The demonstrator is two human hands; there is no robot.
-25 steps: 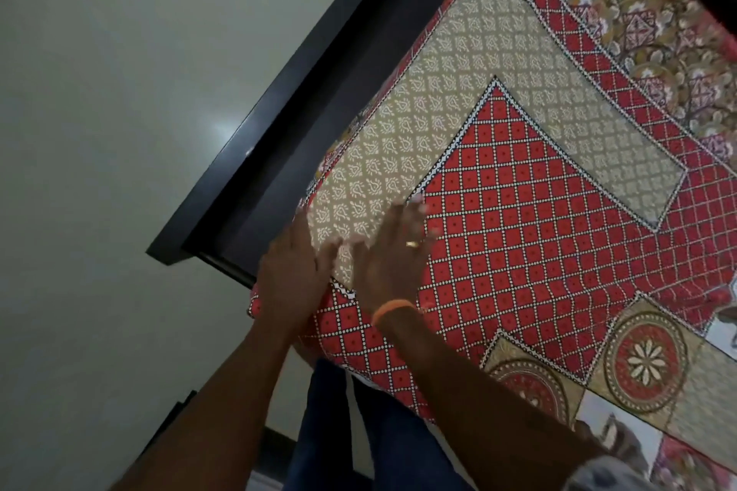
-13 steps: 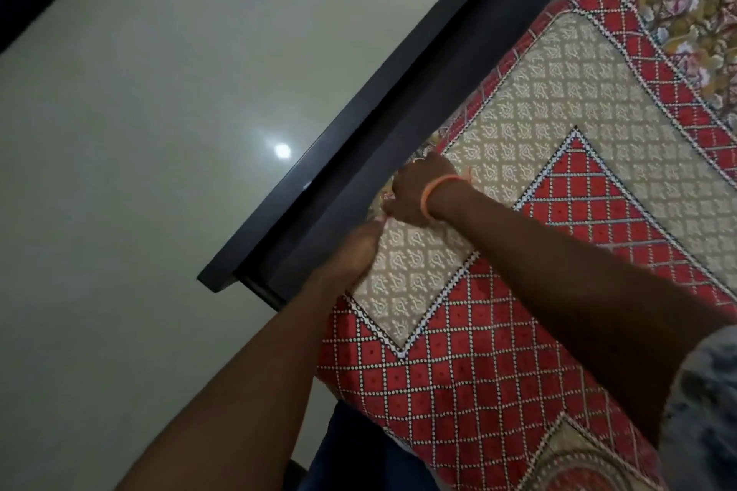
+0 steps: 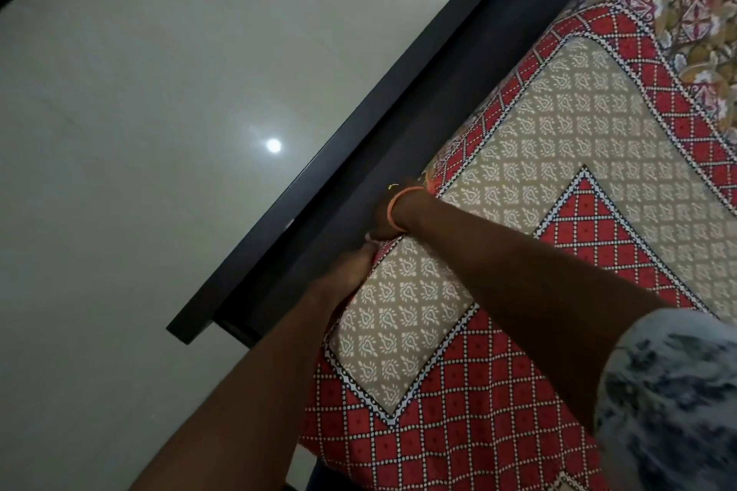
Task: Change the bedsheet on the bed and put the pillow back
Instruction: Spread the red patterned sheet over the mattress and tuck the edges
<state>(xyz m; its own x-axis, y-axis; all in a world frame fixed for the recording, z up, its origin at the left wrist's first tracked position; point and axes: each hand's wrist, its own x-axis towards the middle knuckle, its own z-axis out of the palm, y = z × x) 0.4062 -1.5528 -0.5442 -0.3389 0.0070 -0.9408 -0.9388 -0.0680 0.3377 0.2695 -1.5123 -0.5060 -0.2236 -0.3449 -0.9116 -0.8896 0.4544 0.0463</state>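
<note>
Two hands at edge of red and beige patterned bedsheet (image 3: 518, 251), spread over bed beside dark bed frame (image 3: 319, 191). Left hand (image 3: 351, 267) and right hand (image 3: 389, 217) side by side, reaching down between sheet edge and frame. Fingers hidden there; grip impossible to tell. Orange wristband (image 3: 399, 203) on right wrist. Pale glossy floor (image 3: 139, 112) beyond frame.

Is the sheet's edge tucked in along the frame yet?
Cannot tell. Both hands, left and right, are at the bedsheet edge beside the dark bed frame, hiding it.
</note>
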